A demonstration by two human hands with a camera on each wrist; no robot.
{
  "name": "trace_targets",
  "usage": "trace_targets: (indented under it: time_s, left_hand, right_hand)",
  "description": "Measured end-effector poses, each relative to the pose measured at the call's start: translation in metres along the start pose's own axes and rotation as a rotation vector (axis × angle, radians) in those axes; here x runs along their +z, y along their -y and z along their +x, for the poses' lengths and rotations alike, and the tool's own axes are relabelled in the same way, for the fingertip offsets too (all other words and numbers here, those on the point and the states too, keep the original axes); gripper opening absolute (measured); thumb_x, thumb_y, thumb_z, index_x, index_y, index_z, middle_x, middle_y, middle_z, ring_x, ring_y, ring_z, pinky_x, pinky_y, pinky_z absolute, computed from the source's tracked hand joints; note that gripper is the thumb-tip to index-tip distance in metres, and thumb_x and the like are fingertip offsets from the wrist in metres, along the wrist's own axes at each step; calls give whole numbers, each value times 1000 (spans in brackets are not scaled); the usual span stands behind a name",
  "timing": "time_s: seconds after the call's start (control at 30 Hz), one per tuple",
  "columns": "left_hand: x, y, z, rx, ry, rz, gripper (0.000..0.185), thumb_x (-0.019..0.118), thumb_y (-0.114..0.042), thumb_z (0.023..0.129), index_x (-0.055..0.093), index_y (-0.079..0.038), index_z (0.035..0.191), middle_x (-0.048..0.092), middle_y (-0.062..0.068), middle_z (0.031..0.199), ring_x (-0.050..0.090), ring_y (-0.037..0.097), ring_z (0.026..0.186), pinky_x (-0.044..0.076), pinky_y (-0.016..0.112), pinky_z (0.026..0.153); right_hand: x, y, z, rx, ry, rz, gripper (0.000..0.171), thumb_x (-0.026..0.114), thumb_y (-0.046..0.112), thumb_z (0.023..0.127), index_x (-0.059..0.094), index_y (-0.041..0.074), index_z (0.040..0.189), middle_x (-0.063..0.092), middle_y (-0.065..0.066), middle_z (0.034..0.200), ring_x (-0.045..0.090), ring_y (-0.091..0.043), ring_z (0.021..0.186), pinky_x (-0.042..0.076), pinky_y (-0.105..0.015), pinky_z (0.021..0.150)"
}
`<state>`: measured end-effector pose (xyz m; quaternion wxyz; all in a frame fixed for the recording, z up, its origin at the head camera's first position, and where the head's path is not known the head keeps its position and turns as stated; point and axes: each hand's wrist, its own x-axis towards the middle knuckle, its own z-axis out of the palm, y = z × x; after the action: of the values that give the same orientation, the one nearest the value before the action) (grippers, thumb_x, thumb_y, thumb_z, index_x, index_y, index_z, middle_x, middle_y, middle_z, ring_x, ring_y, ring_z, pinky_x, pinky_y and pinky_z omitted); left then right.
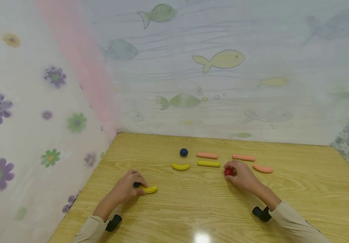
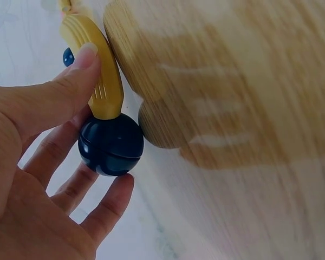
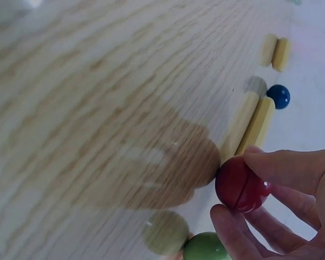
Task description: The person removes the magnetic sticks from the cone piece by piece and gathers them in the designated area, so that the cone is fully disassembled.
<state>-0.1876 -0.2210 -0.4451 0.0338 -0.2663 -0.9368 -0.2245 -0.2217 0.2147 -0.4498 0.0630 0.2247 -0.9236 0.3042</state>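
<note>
My left hand (image 1: 127, 186) pinches a short curved yellow stick (image 1: 150, 189) low over the left part of the table. At the stick's near end sits a dark blue ball (image 2: 111, 146), mostly covered by the fingers in the head view; a fingertip is right at it in the left wrist view. On the right, my right hand (image 1: 243, 176) pinches a red ball (image 1: 228, 171) between thumb and fingers. Just left of that ball lies a straight yellow stick (image 1: 208, 163). A green ball (image 3: 205, 247) shows beside the right fingertips in the right wrist view.
Farther back on the wooden table (image 1: 186, 209) lie a blue ball (image 1: 183, 152), another curved yellow stick (image 1: 180, 167), two straight orange sticks (image 1: 207, 155) and a curved orange stick (image 1: 263, 168). Patterned walls close off the back and left. A black camera (image 1: 113, 223) sits at the left wrist.
</note>
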Motion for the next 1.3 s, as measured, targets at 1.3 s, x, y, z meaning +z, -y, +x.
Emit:
trace_targets:
  time_s: [1.3]
  left_hand:
    - [0,-2,0,-38,3,-6,16,81,-18,73,73,-25,85,61,-14,95,50,12,93,49,37,77]
  right_hand:
    - [1,2,4,-28,-6,-31,23,75,-5,76,67,-1,97,59,-9,92,58,-23,80,51,-35,67]
